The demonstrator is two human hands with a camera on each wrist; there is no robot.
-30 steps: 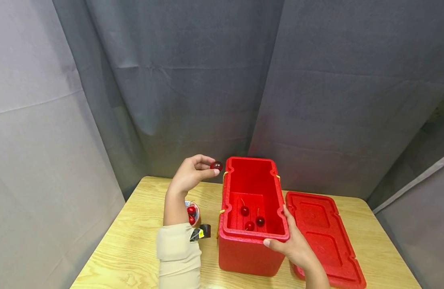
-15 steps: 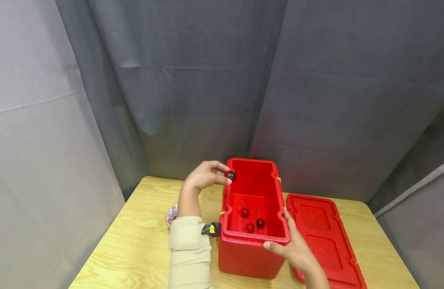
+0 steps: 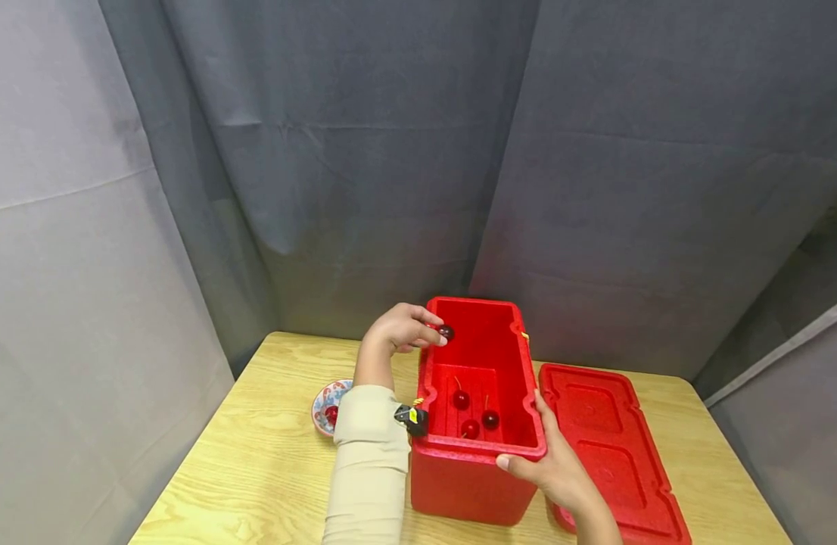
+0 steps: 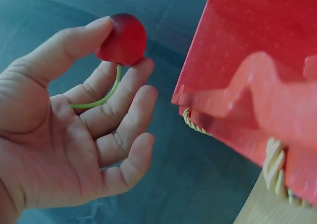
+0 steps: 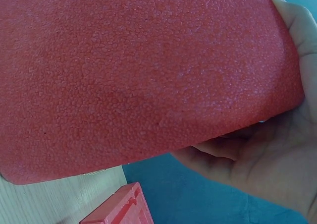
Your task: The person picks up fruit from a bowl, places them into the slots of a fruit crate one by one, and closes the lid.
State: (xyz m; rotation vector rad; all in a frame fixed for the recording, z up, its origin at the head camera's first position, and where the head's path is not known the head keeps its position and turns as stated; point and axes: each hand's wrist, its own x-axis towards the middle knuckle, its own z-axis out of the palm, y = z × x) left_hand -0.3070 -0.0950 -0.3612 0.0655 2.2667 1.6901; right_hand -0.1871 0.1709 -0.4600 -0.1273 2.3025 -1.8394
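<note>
Left hand (image 3: 406, 329) pinches a cherry (image 4: 125, 39); the open box (image 3: 469, 488) lies to its right. Right hand (image 3: 558, 468) grips the box's near corner.

A stemmed cherry (image 4: 124, 40) hovers near the red box (image 3: 473, 484).

A curtained booth around a single table

This looks like a small screened-off booth, of the kind set up in a studio or lab. A dark grey curtain (image 3: 364, 151) hangs in loose folds at twelve o'clock, with more dark cloth (image 3: 595, 151) at two. Pale cloth (image 3: 64, 265) closes the side at nine, and a greyish sheet (image 3: 813, 431) at four. Inside stands a plain wood-grain table (image 3: 255, 477), filling six o'clock. A small black camera (image 3: 413, 418) on the left sleeve (image 3: 371, 454) suggests recording. What building lies beyond the cloth cannot be told.
</note>
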